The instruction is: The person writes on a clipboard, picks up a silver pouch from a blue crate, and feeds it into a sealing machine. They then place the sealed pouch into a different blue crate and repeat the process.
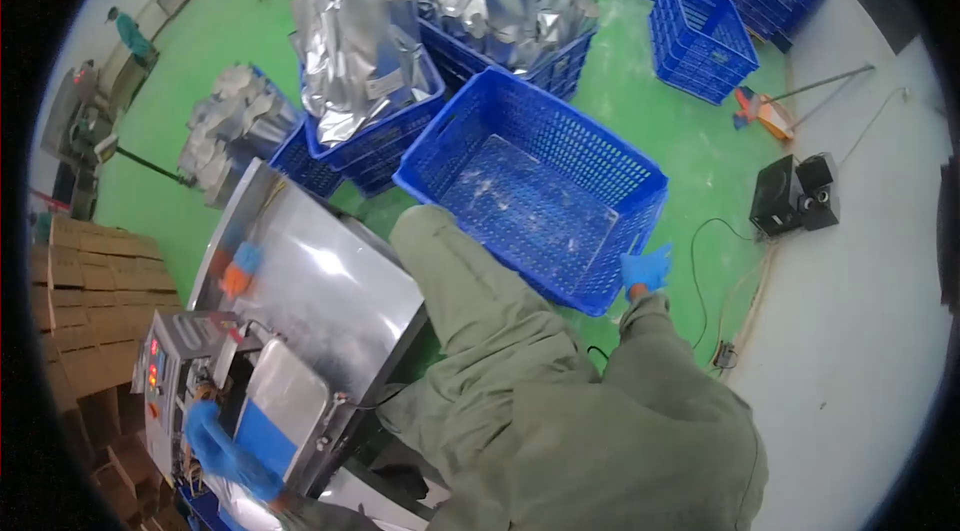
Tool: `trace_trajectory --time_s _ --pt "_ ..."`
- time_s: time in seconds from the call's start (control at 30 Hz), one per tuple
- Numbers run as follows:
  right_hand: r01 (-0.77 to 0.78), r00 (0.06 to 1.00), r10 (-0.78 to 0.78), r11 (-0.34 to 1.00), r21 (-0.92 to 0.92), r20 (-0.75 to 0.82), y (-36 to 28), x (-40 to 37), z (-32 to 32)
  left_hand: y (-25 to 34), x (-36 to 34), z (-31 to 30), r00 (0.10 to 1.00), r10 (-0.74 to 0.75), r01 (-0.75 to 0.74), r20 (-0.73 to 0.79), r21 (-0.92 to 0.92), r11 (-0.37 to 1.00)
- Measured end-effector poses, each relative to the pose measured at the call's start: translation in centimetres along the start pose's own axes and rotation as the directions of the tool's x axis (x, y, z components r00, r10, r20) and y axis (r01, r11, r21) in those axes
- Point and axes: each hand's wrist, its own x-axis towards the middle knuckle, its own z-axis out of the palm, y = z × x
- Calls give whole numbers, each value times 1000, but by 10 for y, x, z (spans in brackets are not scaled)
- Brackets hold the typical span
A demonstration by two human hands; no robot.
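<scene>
An empty blue plastic crate (500, 121) stands on the green floor in front of me. My right hand (645, 269), in a blue glove, grips its near corner rim. My green-clad knee (450, 281) rises beside the crate. My left hand (228, 453), also in a blue glove, lies low against the front of a steel sealing machine (180, 351) with red lights, beside its blue and steel plate (285, 401). I cannot tell whether that hand holds anything. A sloping steel chute (320, 271) runs up from the machine.
Two blue crates (375, 146) (560, 56) heaped with silver foil bags stand behind the empty one, and more bags (235, 121) lie left. Empty crates (700, 31) are stacked at back right. Flat cardboard boxes (95, 291) fill the left. A black box (790, 193) with cables sits right. A person (130, 31) stands far left.
</scene>
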Motion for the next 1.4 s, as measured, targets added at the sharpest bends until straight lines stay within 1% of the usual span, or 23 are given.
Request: trace_trajectory --time_s 0.03,0.07,0.13,0.17,0.2,0.27,0.33,0.4,0.5,0.6,0.67,0.7,0.83,0.9,0.97,1.03,1.07,1.17,1.2,1.23,1.27,1.3,1.4 --pt "-175 962 147 978 110 229 16 1 9 21 9 21 998 40 -39 56 -11 999" --pt "-175 963 150 980 97 225 29 5 15 41 16 43 991 76 -75 112 -20 997" --pt "-273 825 -35 849 453 565 51 -4 24 80 25 85 944 275 -240 183 -192 952" --pt "-216 890 -31 849 482 455 63 -17 35 97 30 99 939 290 -254 184 -196 947" --pt "-217 893 -33 842 493 450 76 -20 44 112 31 112 898 370 -311 238 -252 916" --pt "-320 938 232 864 388 255 110 -29 55 134 26 123 843 451 -366 293 -302 880" --pt "-454 889 297 664 594 348 101 -37 -22 147 25 137 762 520 -392 385 -365 845" --pt "-492 868 352 515 702 350 155 -51 -19 142 18 148 759 504 -344 412 -404 848" --pt "-516 846 433 523 678 311 238 -80 11 135 6 167 783 407 -232 469 -387 893" --pt "-489 819 543 491 721 185 223 -83 7 115 4 180 767 338 -186 545 -316 930" --pt "-573 809 566 704 420 157 215 -75 18 115 3 188 767 322 -183 555 -292 939" --pt "-573 810 564 703 421 161 207 -67 25 114 3 192 764 316 -175 563 -292 940" --pt "-499 791 611 609 616 36 152 11 66 113 0 205 773 259 -132 580 -252 959" --pt "-354 701 711 406 842 -49 123 69 101 106 -2 210 783 222 -110 581 -222 969" --pt "-404 645 738 548 732 -197 64 123 117 104 -3 210 789 178 -99 588 -164 981" --pt "-107 613 778 256 961 -139 2 183 122 96 -6 208 811 111 -87 574 -69 994" --pt "-109 634 762 254 961 -130 -16 209 140 87 -7 208 822 89 -73 563 -51 996" --pt "-470 639 697 688 553 -326 -21 314 207 74 -5 212 844 -29 10 536 39 999" --pt "-460 664 681 698 549 -309 35 359 256 67 -4 214 853 -54 24 519 64 998" --pt "-268 794 488 816 513 -362 28 414 317 58 -3 214 850 -124 74 512 117 990" --pt "-325 788 551 752 573 -276 4 429 322 53 -6 215 842 -195 125 504 170 978" --pt "-381 773 606 681 625 -190 -23 450 314 63 -1 223 824 -84 -21 561 179 984" --pt "-331 871 443 849 412 -212 -73 465 305 66 4 241 790 -142 19 596 207 978"
